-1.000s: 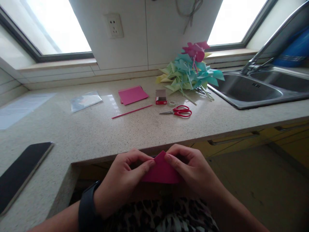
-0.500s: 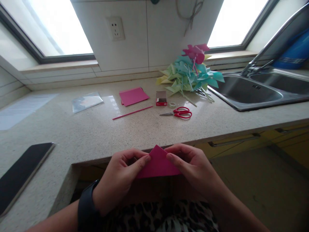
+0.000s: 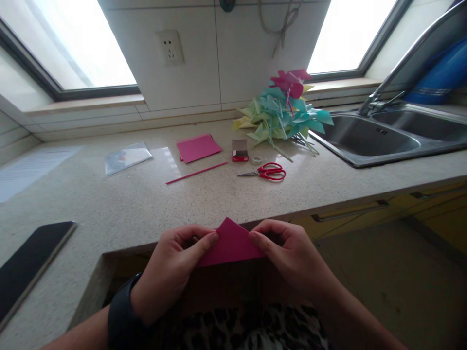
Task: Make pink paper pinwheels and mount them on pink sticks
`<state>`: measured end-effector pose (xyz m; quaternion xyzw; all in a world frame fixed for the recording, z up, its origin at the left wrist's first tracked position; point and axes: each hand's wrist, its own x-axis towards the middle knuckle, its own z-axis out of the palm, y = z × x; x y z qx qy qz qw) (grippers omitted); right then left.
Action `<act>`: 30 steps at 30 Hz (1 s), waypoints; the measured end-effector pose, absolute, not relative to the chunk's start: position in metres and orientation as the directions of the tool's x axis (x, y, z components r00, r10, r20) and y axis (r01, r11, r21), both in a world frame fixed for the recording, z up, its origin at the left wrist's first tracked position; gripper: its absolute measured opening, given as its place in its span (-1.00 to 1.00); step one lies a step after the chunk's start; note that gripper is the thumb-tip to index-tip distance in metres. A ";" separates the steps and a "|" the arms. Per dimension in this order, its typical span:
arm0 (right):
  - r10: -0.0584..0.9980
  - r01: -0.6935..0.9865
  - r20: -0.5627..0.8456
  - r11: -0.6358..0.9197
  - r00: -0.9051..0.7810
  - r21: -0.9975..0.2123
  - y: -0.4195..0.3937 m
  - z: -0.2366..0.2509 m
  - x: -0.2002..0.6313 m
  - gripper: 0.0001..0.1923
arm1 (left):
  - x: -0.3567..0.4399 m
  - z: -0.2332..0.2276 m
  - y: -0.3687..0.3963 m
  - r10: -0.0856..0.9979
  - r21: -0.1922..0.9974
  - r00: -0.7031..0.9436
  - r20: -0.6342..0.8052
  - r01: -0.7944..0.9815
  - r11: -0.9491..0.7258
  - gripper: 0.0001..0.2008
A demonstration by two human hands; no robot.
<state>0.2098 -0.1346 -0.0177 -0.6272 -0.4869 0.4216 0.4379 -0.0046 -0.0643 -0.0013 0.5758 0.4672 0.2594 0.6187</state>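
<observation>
Folded sheet [image 3: 230, 243]: matt magenta paper, smooth. Countertop [image 3: 146, 199]: speckled beige stone, polished, faintly glossy. Sink [image 3: 368, 141]: brushed stainless metal. Scissors [image 3: 264, 171]: steel blades, glossy red plastic handles. Pinwheel heap [image 3: 280, 114]: thin matt paper. Bag [image 3: 126, 156]: clear, shiny plastic. Wall [image 3: 233, 53]: smooth white tile. Wristband [image 3: 122, 318]: matt black.

walls: white tile, socket [image 3: 169, 47] | windows [image 3: 69, 43]: two, bright daylight | countertop [image 3: 127, 199]: speckled stone | sink [image 3: 368, 138]: steel
</observation>
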 end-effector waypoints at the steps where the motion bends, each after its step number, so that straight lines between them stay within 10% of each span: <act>1: 0.979 0.244 -0.102 -0.144 0.178 -0.959 -0.134 -0.019 0.210 -0.74 | -0.004 -0.001 -0.065 0.859 0.955 0.428 -0.280 0.219 0.201 -0.70; 30: 0.968 0.273 -0.113 -0.174 0.226 -0.946 -0.132 -0.027 0.222 -0.70 | -0.007 -0.010 -0.060 0.878 0.943 0.343 -0.333 0.122 0.310 -0.68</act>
